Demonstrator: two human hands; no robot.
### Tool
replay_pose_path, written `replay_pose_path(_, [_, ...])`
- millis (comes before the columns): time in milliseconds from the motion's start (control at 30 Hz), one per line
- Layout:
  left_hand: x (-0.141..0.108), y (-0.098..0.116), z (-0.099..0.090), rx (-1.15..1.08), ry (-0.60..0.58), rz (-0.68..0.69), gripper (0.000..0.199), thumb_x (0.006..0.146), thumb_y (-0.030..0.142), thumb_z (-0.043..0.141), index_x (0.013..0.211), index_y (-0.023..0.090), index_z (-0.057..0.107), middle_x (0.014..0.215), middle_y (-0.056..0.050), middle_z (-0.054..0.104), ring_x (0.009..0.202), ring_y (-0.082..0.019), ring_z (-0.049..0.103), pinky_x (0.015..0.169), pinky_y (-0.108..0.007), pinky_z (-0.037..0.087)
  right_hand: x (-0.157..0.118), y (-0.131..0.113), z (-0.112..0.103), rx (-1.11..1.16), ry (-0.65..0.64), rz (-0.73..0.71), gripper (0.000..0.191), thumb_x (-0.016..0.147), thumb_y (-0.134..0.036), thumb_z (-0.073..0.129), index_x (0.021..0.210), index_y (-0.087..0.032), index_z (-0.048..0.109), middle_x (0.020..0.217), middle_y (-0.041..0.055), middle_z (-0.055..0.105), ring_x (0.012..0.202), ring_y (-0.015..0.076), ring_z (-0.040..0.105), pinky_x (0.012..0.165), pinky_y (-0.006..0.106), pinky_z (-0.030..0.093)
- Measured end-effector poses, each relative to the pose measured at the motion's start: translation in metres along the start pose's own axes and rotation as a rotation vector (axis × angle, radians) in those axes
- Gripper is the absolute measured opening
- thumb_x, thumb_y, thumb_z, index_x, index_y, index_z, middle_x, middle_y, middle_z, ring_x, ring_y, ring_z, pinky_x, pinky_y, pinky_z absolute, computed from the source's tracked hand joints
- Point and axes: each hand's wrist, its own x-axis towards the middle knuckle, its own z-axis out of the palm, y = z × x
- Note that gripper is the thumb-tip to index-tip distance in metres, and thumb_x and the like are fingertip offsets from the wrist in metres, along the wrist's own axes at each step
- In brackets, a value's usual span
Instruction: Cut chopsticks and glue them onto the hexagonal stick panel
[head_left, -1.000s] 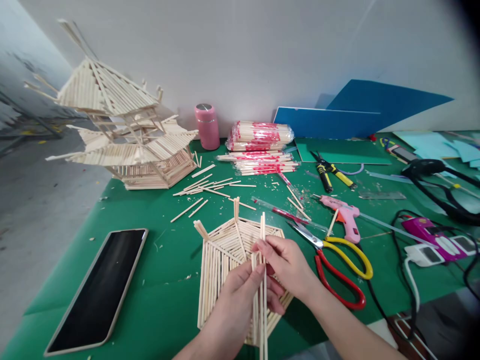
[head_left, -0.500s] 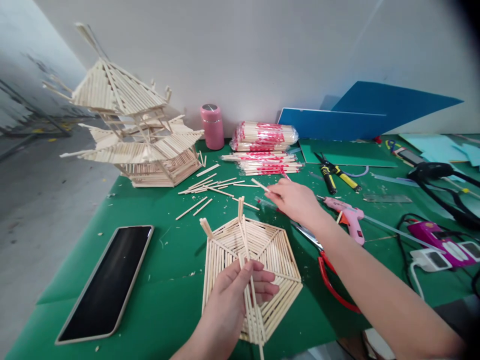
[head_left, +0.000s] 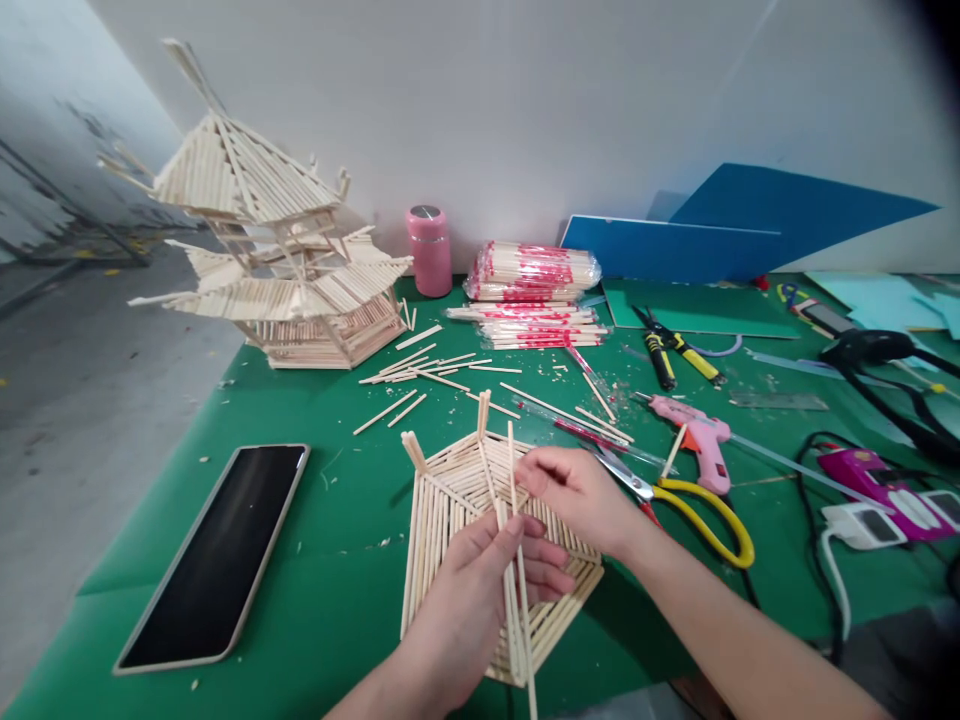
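Note:
A hexagonal panel of wooden sticks (head_left: 442, 530) lies on the green table, with short stick bundles (head_left: 414, 452) standing up at two far corners. Over it, my left hand (head_left: 487, 590) holds several long wooden sticks (head_left: 516, 620) between thumb and fingers, its other fingers partly spread. Just right of their upper ends is my right hand (head_left: 570, 495), thumb and index finger pinched at a stick that rises beside the others. Loose cut sticks (head_left: 420, 368) are scattered beyond the panel.
A stick pagoda model (head_left: 300, 290) stands back left, a phone (head_left: 217, 555) nearer. Behind are a pink flask (head_left: 429, 250) and wrapped chopsticks (head_left: 532, 272). Rightward lie yellow-handled scissors (head_left: 705, 510), pliers (head_left: 667, 350), a pink glue gun (head_left: 701, 435) and a power strip (head_left: 877, 490).
My right hand has come back from the loose sticks to the upper ends of those in my left hand. The scissors' yellow handle and more loose sticks now show.

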Motion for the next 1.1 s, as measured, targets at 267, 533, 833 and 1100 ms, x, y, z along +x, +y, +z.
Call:
replay_pose_path(267, [0.002,0.012,-0.005,-0.063,0.011,0.077,0.014,0.08,0.018,0.049,0.085,0.008,0.058,0.085,-0.013,0.065,0.08,-0.022,0.061,0.072,-0.036,0.047,-0.017,-0.004,-0.002,0.264,0.143,0.043,0.027,0.086,-0.03,0.034,0.064,-0.018,0.044,0.057,-0.0046,0.041,0.053,0.0084,0.039,0.049,0.02,0.03])
replay_pose_path(533, [0.007,0.027,-0.008,-0.111,-0.057,0.15,0.02,0.083,0.019,0.044,0.088,0.009,0.06,0.098,-0.013,0.061,0.1,-0.025,0.052,0.082,-0.035,0.043,-0.048,-0.017,0.02,0.281,0.035,0.038,0.018,0.086,-0.027,0.036,0.075,-0.018,0.046,0.067,-0.0029,0.047,0.06,0.0094,0.042,0.054,0.02,0.032])
replay_pose_path(833, [0.011,0.035,-0.007,-0.166,-0.132,0.18,0.023,0.085,0.02,0.04,0.09,0.008,0.059,0.106,-0.015,0.058,0.107,-0.027,0.048,0.089,-0.039,0.04,-0.058,-0.006,0.038,0.54,-0.086,0.163,0.016,0.078,-0.033,0.052,0.075,-0.017,0.051,0.053,-0.0077,0.028,0.048,0.0067,0.027,0.044,0.02,0.022])
replay_pose_path(1100, [0.01,0.032,-0.006,-0.177,-0.135,0.117,0.023,0.085,0.02,0.041,0.089,0.007,0.058,0.101,-0.015,0.06,0.1,-0.026,0.054,0.082,-0.036,0.047,-0.065,-0.006,0.039,0.378,-0.046,0.142,0.018,0.066,-0.031,0.065,0.065,-0.017,0.053,0.047,-0.0096,0.022,0.043,0.0056,0.023,0.042,0.021,0.017])
